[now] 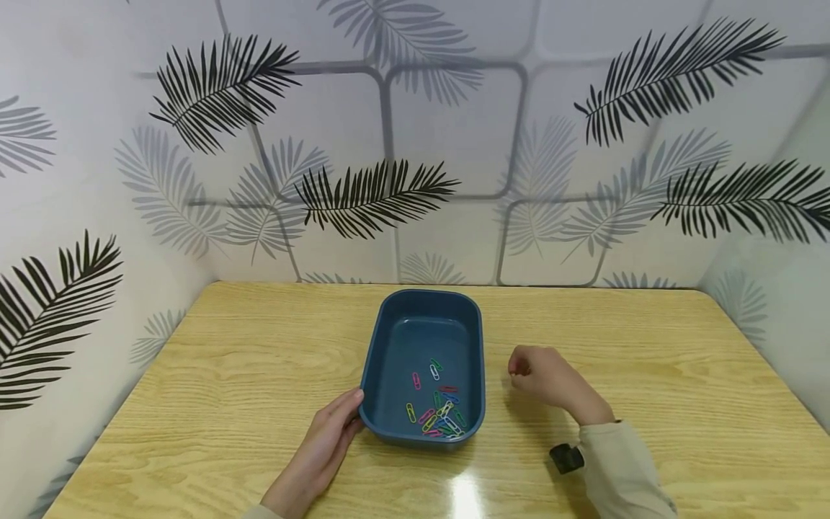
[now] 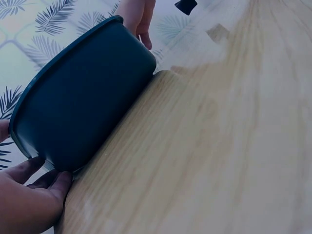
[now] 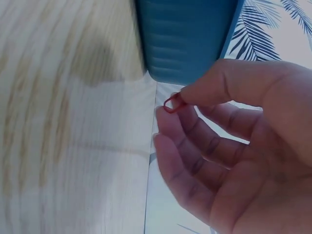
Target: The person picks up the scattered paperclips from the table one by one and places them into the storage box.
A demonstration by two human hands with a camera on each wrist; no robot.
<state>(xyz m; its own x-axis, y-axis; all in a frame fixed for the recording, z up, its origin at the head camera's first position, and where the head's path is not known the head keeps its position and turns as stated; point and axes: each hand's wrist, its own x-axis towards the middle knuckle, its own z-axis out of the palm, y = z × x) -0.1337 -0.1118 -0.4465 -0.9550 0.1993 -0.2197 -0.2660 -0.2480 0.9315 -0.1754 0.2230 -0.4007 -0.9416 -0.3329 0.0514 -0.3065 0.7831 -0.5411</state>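
A dark blue plastic bin stands on the wooden table. Several coloured paper clips lie on its floor, mostly bunched at the near end. My left hand holds the bin's near left corner, thumb at the rim; in the left wrist view its fingers press the outer wall low down. To the right of the bin, my right hand is raised over the table. Between thumb and fingertips it pinches a red paper clip, whose rounded end sticks out in the right wrist view.
The light wooden table reaches back to a wall with leaf-patterned covering, which also runs along both sides. A small black device sits at the right wrist, beside the pale sleeve.
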